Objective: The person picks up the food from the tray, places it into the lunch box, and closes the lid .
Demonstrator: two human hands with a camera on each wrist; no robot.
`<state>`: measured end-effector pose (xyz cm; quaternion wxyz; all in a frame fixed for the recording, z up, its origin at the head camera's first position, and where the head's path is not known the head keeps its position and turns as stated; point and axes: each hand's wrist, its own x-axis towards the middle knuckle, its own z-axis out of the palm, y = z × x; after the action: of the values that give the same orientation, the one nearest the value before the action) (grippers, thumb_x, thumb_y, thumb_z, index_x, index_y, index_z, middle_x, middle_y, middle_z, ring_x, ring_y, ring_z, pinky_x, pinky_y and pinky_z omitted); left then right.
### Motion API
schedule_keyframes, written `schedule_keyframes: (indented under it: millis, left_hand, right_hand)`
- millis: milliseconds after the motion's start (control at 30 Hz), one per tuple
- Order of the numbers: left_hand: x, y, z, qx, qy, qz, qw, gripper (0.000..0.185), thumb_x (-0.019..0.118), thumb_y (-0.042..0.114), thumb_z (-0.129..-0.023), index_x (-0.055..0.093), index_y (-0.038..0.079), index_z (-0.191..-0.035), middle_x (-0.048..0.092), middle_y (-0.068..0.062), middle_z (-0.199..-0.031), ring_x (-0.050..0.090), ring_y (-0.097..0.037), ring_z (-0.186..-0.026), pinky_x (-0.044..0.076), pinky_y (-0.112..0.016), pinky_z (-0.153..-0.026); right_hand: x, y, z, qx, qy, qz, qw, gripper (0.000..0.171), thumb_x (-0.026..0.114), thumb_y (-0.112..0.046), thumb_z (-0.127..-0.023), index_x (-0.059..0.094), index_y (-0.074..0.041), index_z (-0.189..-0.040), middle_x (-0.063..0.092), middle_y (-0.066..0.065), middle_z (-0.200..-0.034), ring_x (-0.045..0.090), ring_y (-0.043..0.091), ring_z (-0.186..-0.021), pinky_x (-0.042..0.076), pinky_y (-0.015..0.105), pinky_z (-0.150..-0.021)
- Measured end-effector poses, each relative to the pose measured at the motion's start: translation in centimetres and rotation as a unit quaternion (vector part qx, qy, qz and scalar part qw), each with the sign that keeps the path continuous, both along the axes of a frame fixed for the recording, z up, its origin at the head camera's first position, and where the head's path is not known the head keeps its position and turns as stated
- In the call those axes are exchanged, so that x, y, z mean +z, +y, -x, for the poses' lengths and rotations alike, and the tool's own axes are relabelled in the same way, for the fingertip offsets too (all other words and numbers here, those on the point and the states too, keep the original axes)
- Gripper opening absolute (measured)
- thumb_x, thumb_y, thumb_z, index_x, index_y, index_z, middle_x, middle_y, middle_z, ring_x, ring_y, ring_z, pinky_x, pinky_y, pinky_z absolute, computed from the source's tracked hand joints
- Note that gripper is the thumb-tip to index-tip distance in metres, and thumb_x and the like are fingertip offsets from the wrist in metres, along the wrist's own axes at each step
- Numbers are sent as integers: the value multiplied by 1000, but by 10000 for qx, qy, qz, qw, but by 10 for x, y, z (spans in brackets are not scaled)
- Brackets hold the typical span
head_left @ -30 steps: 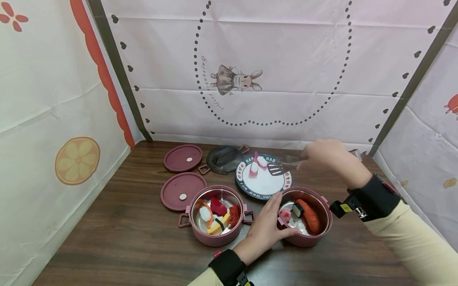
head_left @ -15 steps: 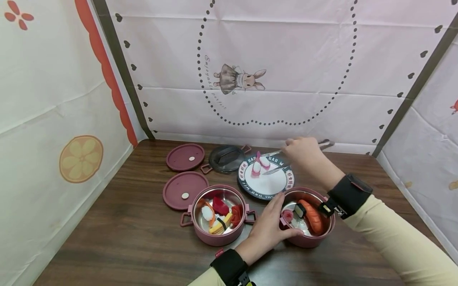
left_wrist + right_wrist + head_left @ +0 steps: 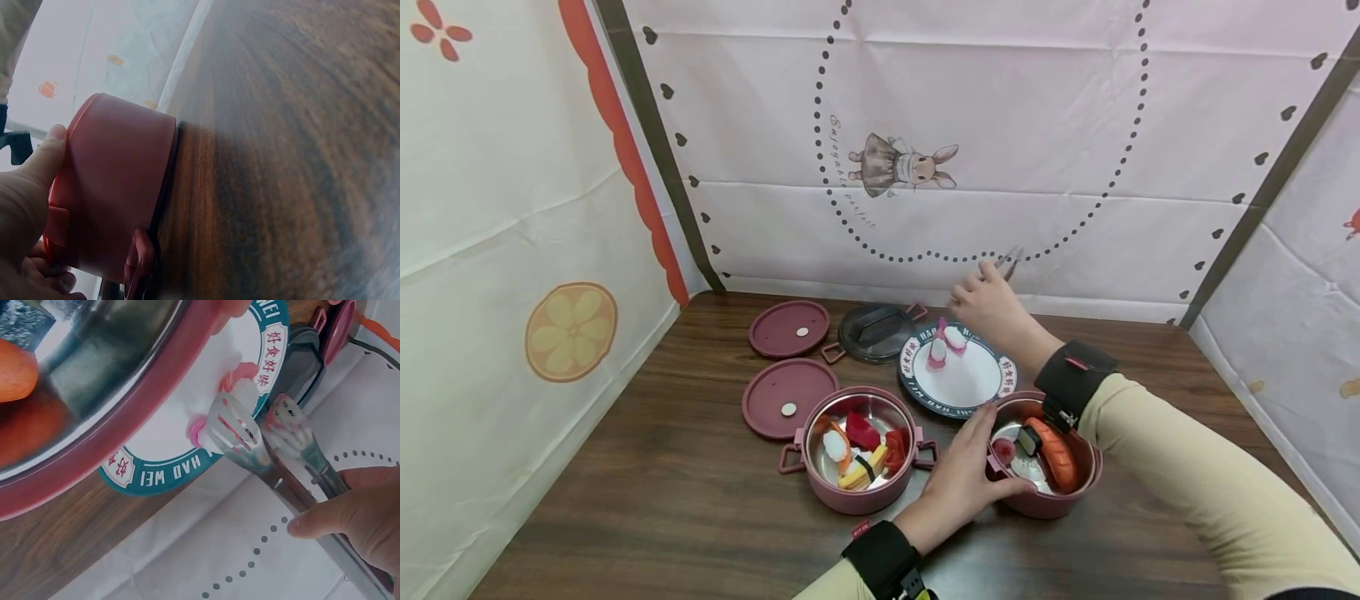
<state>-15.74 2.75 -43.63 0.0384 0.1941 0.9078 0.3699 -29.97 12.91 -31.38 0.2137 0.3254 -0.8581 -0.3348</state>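
Observation:
My left hand [image 3: 973, 467] grips the near-left side of a pink steel-lined pot [image 3: 1078, 492]; in the left wrist view its thumb lies along the pot's wall [image 3: 112, 187]. The pot holds an orange toy sushi [image 3: 1054, 450] and small pieces. My right hand [image 3: 981, 296] holds metal tongs [image 3: 262, 434] over the back of a white plate with a teal rim [image 3: 992, 392]. The tong tips stand a little apart above a pink-and-white toy piece [image 3: 946, 343], nothing between them. The tongs' handle end [image 3: 1011, 262] sticks up behind the hand.
A second pink pot [image 3: 857, 492] with several toy foods stands left of the first. Two pink lids [image 3: 788, 327] [image 3: 790, 397] and a dark lid [image 3: 874, 332] lie behind it. Cloth walls close in the wooden table [image 3: 662, 500] on three sides.
My right hand has swung left and back across the plate, turning the tongs so their handle points up towards the back wall. My left hand has stayed on the pot.

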Motion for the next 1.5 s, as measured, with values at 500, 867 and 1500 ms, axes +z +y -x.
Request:
schedule_keyframes:
  millis: [500,867,1500]
  left_hand:
    - [1,0,0,24,73,84,9999,103,79,55,-79,27,17,-158,29,-1,-165,34,-18,-149,40,-42,-117]
    - [1,0,1,7,-82,19,10000,102,78,54,-80,24,19,-159,27,0,-165,33,-19,-150,38,-44,-118]
    - [0,-1,-2,-19,96,-71,9999,101,78,52,-81,25,16,-159,28,-2,-165,32,-21,-151,37,-45,-119]
  right_hand:
    - [-13,-20,18,105,-149,-473,9987,26,77,-15,-85,75,-20,-111,72,0,-113,63,22,-112,35,46,-114]
    - [-5,-20,19,-148,-505,-573,9970,17,79,-18,-81,77,-21,-98,76,-1,-100,65,20,-95,45,38,-94]
    - [15,30,15,-417,-1468,1990,9680,31,74,-6,-85,73,-11,-115,76,11,-99,71,31,-85,61,46,-69]
